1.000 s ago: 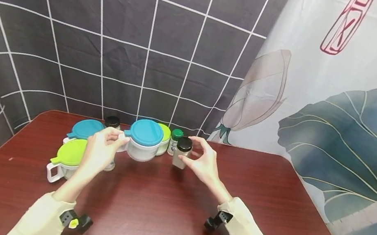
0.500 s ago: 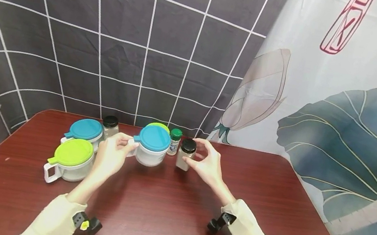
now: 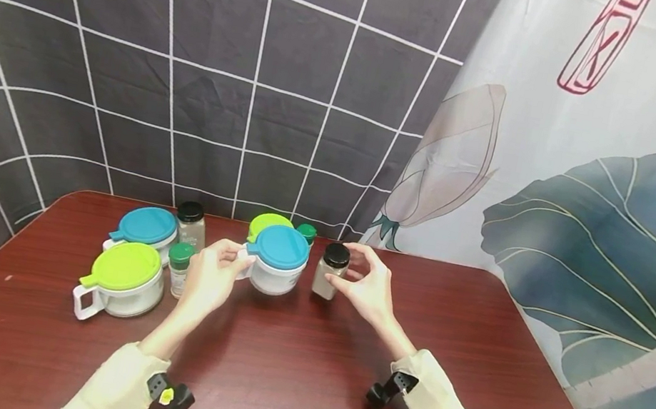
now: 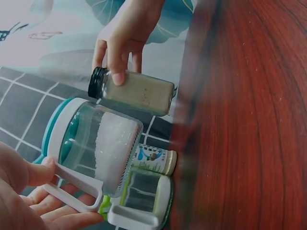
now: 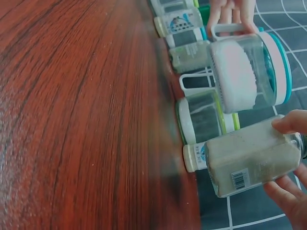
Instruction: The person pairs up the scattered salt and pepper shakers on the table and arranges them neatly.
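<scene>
My left hand [image 3: 211, 280] grips the white handle of a clear seasoning jar [image 3: 279, 261] with a blue lid. White grains lie tilted inside the jar in the left wrist view. To its right, my right hand [image 3: 371, 290] holds a black-capped spice bottle [image 3: 328, 278] between thumb and fingers. Beige-grey powder fills the bottle [image 5: 254, 158], whose barcode shows in the right wrist view. Both held things hang above the table. Behind them stand a lime-lidded jar [image 3: 267, 223] and a green-capped shaker [image 3: 306, 233], each partly hidden by the blue-lidded jar.
On the left of the table [image 3: 286, 378] are a second blue-lidded jar [image 3: 147, 226], a second lime-lidded jar [image 3: 126, 272], a black-capped bottle [image 3: 191, 224] and a green-capped shaker [image 3: 179, 268]. A dark gridded cloth [image 3: 209, 98] hangs behind the table's far edge.
Both hands have moved right with the jar and the bottle. The left green-capped shaker has come out from behind my left hand, while the right one is now mostly covered.
</scene>
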Available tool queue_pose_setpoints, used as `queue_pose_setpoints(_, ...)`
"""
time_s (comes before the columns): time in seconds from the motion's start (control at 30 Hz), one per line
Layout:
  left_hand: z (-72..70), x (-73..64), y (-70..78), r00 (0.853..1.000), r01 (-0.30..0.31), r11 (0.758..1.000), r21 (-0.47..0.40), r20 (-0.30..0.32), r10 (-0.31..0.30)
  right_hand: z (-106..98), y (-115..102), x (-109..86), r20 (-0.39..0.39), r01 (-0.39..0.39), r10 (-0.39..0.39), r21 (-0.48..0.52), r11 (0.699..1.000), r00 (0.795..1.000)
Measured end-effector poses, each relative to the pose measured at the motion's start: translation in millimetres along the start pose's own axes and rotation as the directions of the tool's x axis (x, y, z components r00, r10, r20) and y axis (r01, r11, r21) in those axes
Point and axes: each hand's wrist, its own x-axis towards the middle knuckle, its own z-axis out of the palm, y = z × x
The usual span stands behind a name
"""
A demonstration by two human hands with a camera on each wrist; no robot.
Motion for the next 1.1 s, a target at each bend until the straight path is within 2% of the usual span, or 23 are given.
queue_pose_setpoints(0.13, 6.2, -0.4, -0.1, 1.000, 0.013, 1.000, -0.003, -0.003, -0.013, -5, -16, -3.4, 0.011, 0.004, -0.004, -0.001, 1.000, 1.000)
queue_pose_setpoints(0.27, 12.1, -0.5, -1.4, 1.000, 0.011, 1.000, 0.011, -0.006, -0.011, -7, -17, -3.6, 0.016, -0.014, 0.014, -0.003, 1.000, 1.000)
queue_pose_setpoints(0.63, 29.2, 3.4, -6.4, 0.999, 0.039, 0.999, -0.008, 0.010, -0.039, -14, -11, -1.4, -0.009, -0.023, 0.023, -0.010, 1.000, 1.000)
queue_pose_setpoints(0.97, 42.9, 4.7, -6.7, 1.000, 0.020, 1.000, -0.013, 0.005, -0.020, -21, -8, -1.3, -0.010, -0.035, 0.034, -0.012, 0.999, 0.999)
queue_pose_setpoints(1.1, 48.1, 4.5, -6.6, 1.000, 0.022, 1.000, -0.014, 0.014, -0.022, -22, 11, 0.1, -0.019, -0.035, 0.035, -0.017, 0.999, 0.999)
